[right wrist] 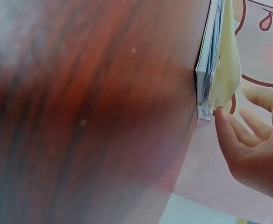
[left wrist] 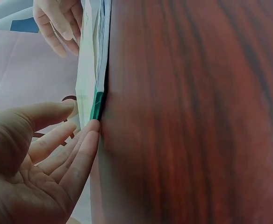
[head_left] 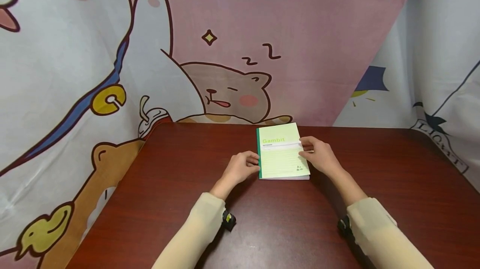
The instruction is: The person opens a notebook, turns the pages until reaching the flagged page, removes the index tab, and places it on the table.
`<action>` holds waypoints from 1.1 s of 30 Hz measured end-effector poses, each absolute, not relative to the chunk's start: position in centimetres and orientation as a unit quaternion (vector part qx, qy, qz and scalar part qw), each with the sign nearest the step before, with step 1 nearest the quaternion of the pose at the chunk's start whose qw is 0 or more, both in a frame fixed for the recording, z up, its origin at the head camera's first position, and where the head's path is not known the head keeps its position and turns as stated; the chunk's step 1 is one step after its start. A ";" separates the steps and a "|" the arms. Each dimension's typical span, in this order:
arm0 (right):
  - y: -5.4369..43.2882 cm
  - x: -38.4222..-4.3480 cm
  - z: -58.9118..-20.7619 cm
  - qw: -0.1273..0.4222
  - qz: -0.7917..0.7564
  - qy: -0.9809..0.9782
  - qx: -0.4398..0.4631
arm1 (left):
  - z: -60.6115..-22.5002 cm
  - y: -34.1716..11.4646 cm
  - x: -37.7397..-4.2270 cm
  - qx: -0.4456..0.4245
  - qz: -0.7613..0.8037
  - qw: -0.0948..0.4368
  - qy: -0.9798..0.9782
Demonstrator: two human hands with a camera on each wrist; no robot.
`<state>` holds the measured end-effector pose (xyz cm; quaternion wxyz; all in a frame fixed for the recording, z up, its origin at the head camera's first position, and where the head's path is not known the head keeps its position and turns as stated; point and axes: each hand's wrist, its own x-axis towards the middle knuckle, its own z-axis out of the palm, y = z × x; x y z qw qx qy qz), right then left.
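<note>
A pale green notebook (head_left: pixel 281 158) with "Gambit" printed on its cover lies closed on the dark red-brown table, its green spine (left wrist: pixel 97 106) to the left. My left hand (head_left: pixel 241 168) is at the spine, fingers loosely bent and fingertips right at its lower part. On the opposite side, my right hand (head_left: pixel 318 155) has its fingertips at the notebook's right edge. In the right wrist view the cover (right wrist: pixel 228 65) stands slightly away from the pages (right wrist: pixel 212 51), and a fingertip of the right hand (right wrist: pixel 253 151) meets its corner. Neither hand is wrapped round the notebook.
The wooden table (head_left: pixel 262 227) reaches back to a hanging cloth (head_left: pixel 300 31) printed with cartoon animals. More printed white cloth (head_left: pixel 446 73) hangs along the right side. Black straps with small devices (head_left: pixel 228 220) sit at both sleeve cuffs.
</note>
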<state>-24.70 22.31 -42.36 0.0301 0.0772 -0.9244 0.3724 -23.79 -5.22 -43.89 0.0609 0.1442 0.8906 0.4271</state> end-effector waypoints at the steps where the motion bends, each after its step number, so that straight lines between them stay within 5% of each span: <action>1: 22.3 -24.7 -42.3 0.030 0.375 -0.924 0.074 | -43.9 -5.2 -23.8 0.145 0.427 0.061 0.891; 20: 22.2 -25.1 -41.8 0.044 0.442 -0.895 0.037 | -44.1 -5.3 -23.7 0.145 0.432 0.059 0.888; 33: 22.1 -24.8 -41.2 -0.008 0.572 -0.820 0.029 | -44.0 -5.3 -23.5 0.136 0.435 0.066 0.888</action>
